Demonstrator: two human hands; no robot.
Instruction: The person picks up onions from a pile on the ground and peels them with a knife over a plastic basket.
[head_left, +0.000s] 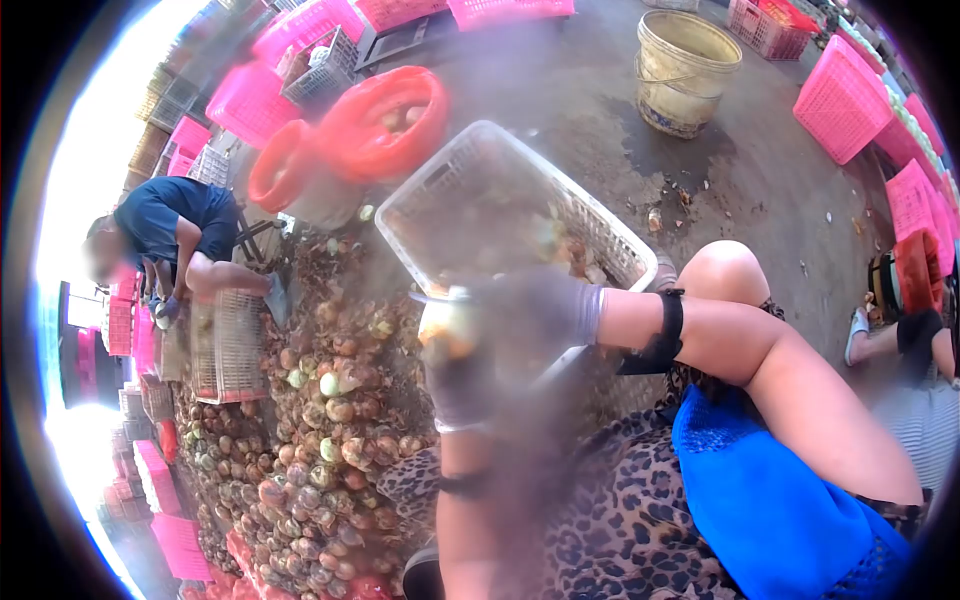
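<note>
My left hand, in a greyish glove, is closed around a partly peeled onion with a pale and orange-brown surface. Close beside it is my right hand, also gloved and closed, its fingers blurred by a smear on the lens. A thin pale edge shows above the onion; whether it belongs to a tool I cannot tell. Just beyond both hands stands a white plastic crate, with a few onions and skins visible inside. To the left, a large heap of onions covers the ground.
Red-lined tubs stand past the crate, and a dirty white bucket is at the back. Pink crates line the right side. A bent-over co-worker is at left behind a beige crate; another person's leg shows at right.
</note>
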